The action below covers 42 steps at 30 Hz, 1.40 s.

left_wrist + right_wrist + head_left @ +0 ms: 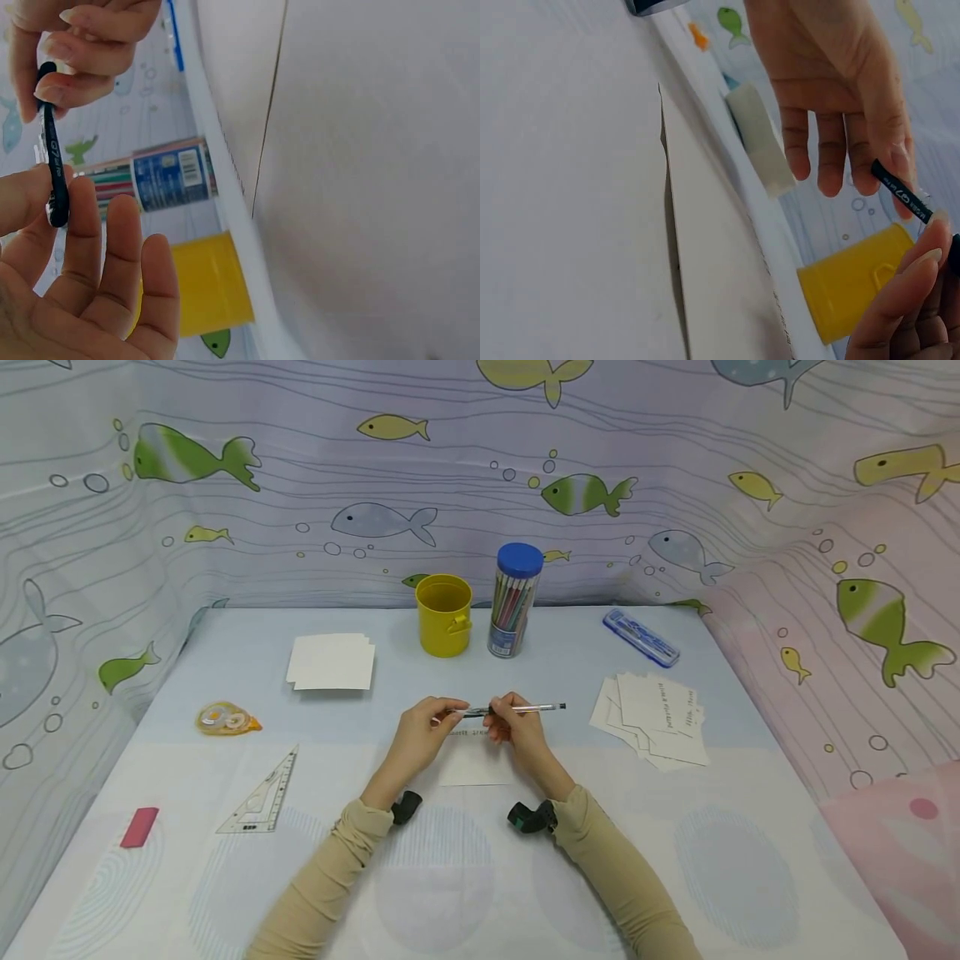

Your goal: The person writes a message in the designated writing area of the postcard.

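Both hands hold a slim gel pen crosswise over a white card. My left hand pinches its left end between thumb and fingertips, the other fingers loosely spread in the left wrist view. The right hand grips the pen farther along, and the clear barrel sticks out to the right. A dark lettered part of the pen spans the gap between the hands; whether it is a separate cap I cannot tell. Handwriting runs along the card's far edge, partly hidden by the hands.
A yellow bucket and a blue-lidded pencil tub stand behind. Blank cards lie back left, written cards and a blue case right. Correction tape, a set square and a red block lie left.
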Tool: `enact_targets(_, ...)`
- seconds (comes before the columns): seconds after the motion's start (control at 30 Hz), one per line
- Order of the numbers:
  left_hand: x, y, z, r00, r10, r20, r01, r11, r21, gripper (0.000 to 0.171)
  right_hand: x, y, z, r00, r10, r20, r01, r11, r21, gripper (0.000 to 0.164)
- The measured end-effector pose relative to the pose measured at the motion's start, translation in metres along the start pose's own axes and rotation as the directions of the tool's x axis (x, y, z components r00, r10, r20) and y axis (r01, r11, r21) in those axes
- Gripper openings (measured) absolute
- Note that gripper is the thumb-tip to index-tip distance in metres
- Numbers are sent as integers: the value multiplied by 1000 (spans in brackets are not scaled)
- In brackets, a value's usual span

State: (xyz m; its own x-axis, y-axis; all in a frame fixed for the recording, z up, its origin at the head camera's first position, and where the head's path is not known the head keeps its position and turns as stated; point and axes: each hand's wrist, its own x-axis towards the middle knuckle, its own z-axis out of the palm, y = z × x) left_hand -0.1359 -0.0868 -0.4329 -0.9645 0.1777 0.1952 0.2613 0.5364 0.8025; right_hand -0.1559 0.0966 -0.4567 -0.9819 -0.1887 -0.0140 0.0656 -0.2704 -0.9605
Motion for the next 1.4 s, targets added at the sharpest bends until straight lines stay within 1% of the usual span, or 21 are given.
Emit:
enact_targets(0.13, 0, -1, 1, 1000, -4, 8, 4, 1000, -6, 22, -1, 0, 0, 1000, 9, 18, -9, 1000, -26, 22)
enact_targets(0.33, -1, 0, 1, 1000, 6, -2, -6, 1000, -6, 21, 1, 2, -2, 999, 1, 54, -1, 1000, -2, 22)
enact_targets(0.57, -1, 1, 1, 1000, 14, -13, -14, 1000, -4, 21, -1, 1, -4, 993, -53, 104, 45, 996, 71, 37)
enact_targets(0.63, -1, 1, 1, 1000, 20, -12, -20, 1000, -9, 22, -1, 0, -4, 993, -50, 104, 42, 997, 71, 38)
enact_targets(0.77, -1, 1, 2, 1000, 24, -6, -24, 999, -22, 22, -1, 0, -4, 996, -18, 89, 12, 998, 62, 35)
enact_targets(0.9, -1, 1, 2, 1000, 6, 3, -6, 999, -43, 22, -1, -1, -2, 997, -6, 77, 1, 997, 72, 28)
enact_targets(1.03, 0, 1, 1, 1000, -13, 10, 13, 997, -73, 20, -2, -2, -1, 997, -22, 80, 16, 996, 83, 23)
enact_targets(1.17, 0, 2, 1, 1000, -21, 14, 22, 997, -80, 19, -2, -2, -1, 995, -39, 94, 32, 996, 80, 26)
enact_targets(1.4, 0, 1, 3, 998, -53, 25, 56, 994, -97, 19, -1, 0, -3, 994, -24, 103, 14, 995, 95, 29)
